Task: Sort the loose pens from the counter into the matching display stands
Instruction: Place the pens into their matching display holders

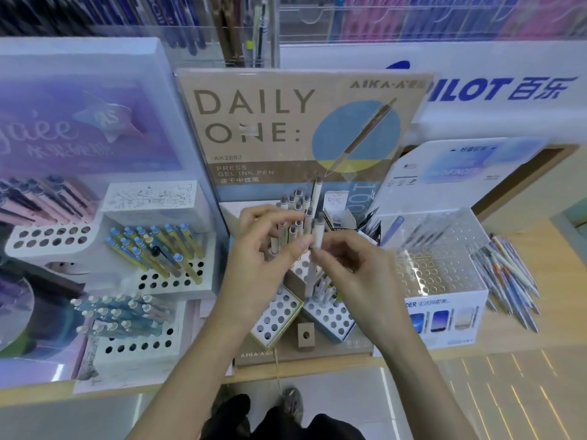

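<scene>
A tan "DAILY ONE:" sign is standing at twelve o'clock, with a white "PILOT" banner running behind it toward two o'clock. A scribbled test pad is lying at ten o'clock, and dark shoes are showing on the floor at six o'clock.

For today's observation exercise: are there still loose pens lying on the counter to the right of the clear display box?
Yes, a fan of loose pens lies on the wooden counter just right of the clear display box.
</scene>
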### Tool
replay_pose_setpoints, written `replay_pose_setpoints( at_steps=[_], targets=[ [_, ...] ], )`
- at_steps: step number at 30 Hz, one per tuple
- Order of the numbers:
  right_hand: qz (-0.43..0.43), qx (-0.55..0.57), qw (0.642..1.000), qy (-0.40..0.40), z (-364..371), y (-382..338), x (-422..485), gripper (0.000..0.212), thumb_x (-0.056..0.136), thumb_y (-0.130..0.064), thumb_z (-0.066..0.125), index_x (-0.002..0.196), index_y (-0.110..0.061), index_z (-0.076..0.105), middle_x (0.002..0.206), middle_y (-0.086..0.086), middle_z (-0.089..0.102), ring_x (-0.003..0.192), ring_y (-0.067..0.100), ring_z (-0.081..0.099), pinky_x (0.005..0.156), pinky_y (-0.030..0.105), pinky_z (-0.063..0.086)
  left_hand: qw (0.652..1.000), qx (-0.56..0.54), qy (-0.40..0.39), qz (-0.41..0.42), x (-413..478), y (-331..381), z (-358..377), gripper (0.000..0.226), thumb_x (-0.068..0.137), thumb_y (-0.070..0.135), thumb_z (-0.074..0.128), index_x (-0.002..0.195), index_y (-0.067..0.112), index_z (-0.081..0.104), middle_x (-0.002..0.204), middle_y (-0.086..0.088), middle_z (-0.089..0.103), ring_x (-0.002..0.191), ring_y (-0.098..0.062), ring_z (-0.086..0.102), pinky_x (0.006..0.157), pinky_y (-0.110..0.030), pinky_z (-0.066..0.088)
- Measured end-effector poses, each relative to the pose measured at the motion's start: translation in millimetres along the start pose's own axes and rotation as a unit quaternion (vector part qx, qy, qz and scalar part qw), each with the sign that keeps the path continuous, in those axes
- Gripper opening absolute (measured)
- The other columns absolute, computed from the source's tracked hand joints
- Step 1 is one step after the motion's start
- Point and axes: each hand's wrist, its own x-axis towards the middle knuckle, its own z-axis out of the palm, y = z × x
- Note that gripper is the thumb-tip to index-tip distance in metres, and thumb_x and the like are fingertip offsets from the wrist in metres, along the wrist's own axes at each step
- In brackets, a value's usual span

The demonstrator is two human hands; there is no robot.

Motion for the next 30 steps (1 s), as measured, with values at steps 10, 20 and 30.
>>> replay_pose_setpoints(
  at_steps=[10, 20, 30],
  targets=[
    [0.046, -0.008, 0.991, 0.126, -4.2, 32.9, 41.3, 0.012, 0.089, -0.017, 0.067, 0.084, -0.026, 0.061, 0.081, -0.003, 0.069, 0.080, 0.008, 0.068, 0.071, 0.022, 0.053, 0.978, 0.202, -0.003, 0.044, 2.1, -26.4, 5.8, 0.043, 0.097, 0.021, 0.051, 0.139, 0.019, 0.044, 0.141, 0.015, 0.037, 0.130, 0.007, 0.030, 0.106, -0.004, 0.019],
    [-0.022, -0.165, 0.986, 0.032, 15.0, 40.3, 52.5, 0.010, 0.089, -0.012, 0.066, 0.096, -0.005, 0.070, 0.088, 0.007, 0.070, 0.082, 0.018, 0.066, 0.076, 0.027, 0.050, 0.982, 0.178, -0.006, 0.057, 6.6, -33.4, 1.2, 0.044, 0.093, 0.029, 0.053, 0.135, 0.015, 0.051, 0.138, 0.008, 0.043, 0.128, 0.004, 0.037, 0.105, -0.007, 0.026],
    [0.010, -0.207, 0.977, -0.051, 3.5, 36.6, 58.3, 0.023, 0.090, -0.002, 0.058, 0.109, -0.009, 0.069, 0.102, 0.002, 0.070, 0.093, 0.012, 0.063, 0.085, 0.024, 0.049, 0.987, 0.152, -0.010, 0.051, 8.4, -28.5, 1.1, 0.051, 0.089, 0.038, 0.060, 0.137, 0.032, 0.041, 0.138, 0.014, 0.039, 0.127, 0.017, 0.029, 0.101, 0.000, 0.021]
  ],
)
